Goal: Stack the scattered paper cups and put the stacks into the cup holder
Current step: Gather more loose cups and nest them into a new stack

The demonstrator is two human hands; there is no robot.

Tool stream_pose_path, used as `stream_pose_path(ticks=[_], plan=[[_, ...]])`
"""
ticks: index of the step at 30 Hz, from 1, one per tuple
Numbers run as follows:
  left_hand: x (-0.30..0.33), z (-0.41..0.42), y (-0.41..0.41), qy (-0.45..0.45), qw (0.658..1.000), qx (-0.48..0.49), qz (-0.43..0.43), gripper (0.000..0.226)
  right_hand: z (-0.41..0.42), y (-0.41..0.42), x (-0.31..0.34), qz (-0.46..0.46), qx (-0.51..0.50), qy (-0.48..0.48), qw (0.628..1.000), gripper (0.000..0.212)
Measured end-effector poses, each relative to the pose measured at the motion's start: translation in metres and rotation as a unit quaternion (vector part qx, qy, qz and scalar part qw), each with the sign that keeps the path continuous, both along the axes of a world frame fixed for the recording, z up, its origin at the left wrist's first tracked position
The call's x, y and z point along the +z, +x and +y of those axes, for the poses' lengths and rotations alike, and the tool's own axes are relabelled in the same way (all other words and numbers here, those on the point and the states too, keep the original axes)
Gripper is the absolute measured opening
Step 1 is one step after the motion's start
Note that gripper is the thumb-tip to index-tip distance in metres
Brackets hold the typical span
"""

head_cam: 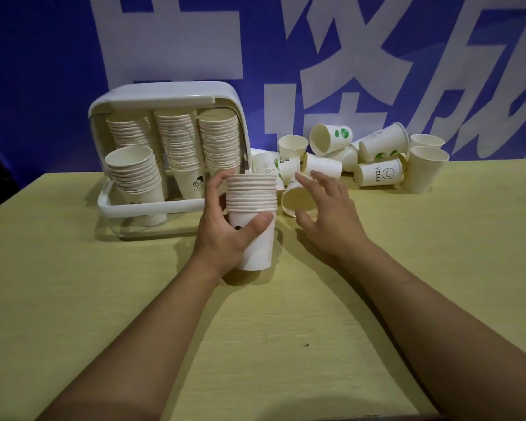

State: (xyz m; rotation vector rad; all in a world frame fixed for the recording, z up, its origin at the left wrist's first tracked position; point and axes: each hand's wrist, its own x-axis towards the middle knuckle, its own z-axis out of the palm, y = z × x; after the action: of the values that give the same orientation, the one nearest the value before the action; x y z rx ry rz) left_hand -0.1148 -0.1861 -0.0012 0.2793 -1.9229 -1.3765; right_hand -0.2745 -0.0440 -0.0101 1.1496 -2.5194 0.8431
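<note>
Ribbed paper cup stack (252, 205) in left hand (225, 235)

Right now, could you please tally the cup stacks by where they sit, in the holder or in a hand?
Holder stacks in the cup holder: 4
Held stack in the left hand: 1
Total: 5

Head-worn wide-angle camera, looking forward and down over a table.

The single view sat close above the person's forearms, which entered from the bottom edge and reached toward the middle of the frame. It faced a blue banner (43, 71) with large white characters that filled the upper half, beyond the far edge of the yellow table (104, 299). The lens bowed straight lines near the frame's edges. No second view covered the scene.
</note>
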Motion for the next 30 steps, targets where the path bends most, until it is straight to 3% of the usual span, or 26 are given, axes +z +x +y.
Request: stream_pose_path(ticks=[3,9,16,21,27,30], plan=[[-0.002,-0.001,0.001,0.009,1.000,0.003,-0.010,0.086,-0.001,-0.005,-0.003,-0.015,-0.011,0.044,0.999,0.054],[-0.004,0.001,-0.002,0.015,1.000,-0.003,-0.016,0.086,0.004,-0.007,0.000,-0.003,-0.057,-0.056,0.997,0.031],[-0.003,0.002,-0.002,0.008,1.000,-0.011,-0.027,0.083,0.000,-0.008,0.000,-0.009,-0.087,-0.110,0.990,0.029],[-0.002,0.002,-0.003,0.010,1.000,-0.010,-0.025,0.081,0.001,-0.009,-0.001,-0.057,-0.067,-0.095,0.992,0.065],[-0.001,0.000,-0.001,0.005,1.000,-0.007,-0.025,0.087,-0.011,-0.020,0.017,-0.034,-0.063,-0.093,0.993,0.044],[0.001,0.001,0.000,0.011,1.000,-0.004,-0.022,0.086,-0.027,-0.041,0.031,-0.087,-0.087,-0.075,0.990,0.039]])
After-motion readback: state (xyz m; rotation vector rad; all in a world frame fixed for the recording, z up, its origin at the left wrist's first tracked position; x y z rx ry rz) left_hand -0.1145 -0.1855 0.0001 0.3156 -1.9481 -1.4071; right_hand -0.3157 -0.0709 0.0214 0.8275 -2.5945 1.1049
